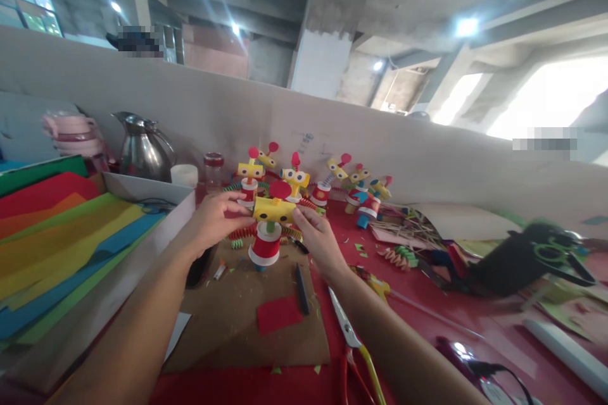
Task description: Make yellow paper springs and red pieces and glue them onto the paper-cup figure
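Together, the left hand [211, 224] and the right hand [319, 239] pinch opposite ends of the yellow paper tube [274, 210] above a red-and-white cup [265, 245], over the brown board [228, 323], with similar paper figures [295, 182] just behind.

A yellow paper tube head [274, 209] tops a red-and-white cup body [265, 245].

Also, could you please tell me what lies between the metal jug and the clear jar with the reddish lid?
A short white cylinder stands between the metal jug and the clear jar, as the head view shows.
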Demonstrator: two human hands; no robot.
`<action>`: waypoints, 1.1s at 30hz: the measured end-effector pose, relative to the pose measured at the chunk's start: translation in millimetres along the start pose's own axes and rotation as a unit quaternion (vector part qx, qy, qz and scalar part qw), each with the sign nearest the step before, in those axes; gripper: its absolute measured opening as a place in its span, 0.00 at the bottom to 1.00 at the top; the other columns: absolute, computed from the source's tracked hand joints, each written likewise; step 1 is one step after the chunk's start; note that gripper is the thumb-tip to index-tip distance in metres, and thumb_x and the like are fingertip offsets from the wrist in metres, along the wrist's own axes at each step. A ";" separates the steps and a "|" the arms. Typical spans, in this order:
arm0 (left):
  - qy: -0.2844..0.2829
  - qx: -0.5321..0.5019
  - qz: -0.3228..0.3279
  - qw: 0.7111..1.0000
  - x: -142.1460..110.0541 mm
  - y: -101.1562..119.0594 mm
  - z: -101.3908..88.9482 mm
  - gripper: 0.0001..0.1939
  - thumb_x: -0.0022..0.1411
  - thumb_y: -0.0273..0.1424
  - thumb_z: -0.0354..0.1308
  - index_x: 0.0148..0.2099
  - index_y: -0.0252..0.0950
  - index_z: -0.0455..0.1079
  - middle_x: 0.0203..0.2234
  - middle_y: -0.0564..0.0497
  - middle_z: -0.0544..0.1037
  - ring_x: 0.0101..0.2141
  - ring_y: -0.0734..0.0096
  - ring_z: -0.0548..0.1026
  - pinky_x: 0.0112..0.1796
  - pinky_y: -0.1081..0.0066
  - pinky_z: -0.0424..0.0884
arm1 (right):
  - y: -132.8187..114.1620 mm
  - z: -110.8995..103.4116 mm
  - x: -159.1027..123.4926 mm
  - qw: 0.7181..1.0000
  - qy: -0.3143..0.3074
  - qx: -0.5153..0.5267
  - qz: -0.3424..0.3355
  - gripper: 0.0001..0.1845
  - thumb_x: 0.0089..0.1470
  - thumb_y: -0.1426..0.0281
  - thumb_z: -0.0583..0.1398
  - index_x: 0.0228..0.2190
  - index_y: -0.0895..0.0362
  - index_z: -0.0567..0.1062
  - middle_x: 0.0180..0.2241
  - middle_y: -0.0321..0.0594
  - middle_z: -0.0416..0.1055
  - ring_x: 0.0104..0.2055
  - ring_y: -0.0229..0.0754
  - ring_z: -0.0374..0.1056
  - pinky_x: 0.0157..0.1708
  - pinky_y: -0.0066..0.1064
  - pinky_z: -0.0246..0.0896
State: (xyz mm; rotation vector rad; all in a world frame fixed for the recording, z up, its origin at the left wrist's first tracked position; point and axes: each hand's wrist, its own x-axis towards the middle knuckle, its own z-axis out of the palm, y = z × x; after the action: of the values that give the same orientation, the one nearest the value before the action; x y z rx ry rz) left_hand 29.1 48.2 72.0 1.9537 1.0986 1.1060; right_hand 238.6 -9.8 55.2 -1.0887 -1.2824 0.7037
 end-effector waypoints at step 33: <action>0.069 -0.023 -0.022 0.997 -12.5 4.6 13.6 0.11 0.47 0.41 0.65 0.29 0.39 0.78 0.47 0.47 0.76 0.47 0.59 0.74 0.51 0.59 0.67 | 14.7 -1.3 -2.0 0.999 0.016 -0.036 -0.037 0.12 0.53 0.61 0.59 0.33 0.55 0.77 0.38 0.42 0.75 0.42 0.45 0.69 0.43 0.36 0.65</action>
State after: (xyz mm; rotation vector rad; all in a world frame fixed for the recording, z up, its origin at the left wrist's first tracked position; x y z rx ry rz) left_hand 39.0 33.5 65.2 1.8309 1.1730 1.2467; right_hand 241.7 -6.5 41.0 -1.1015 -1.3220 0.5870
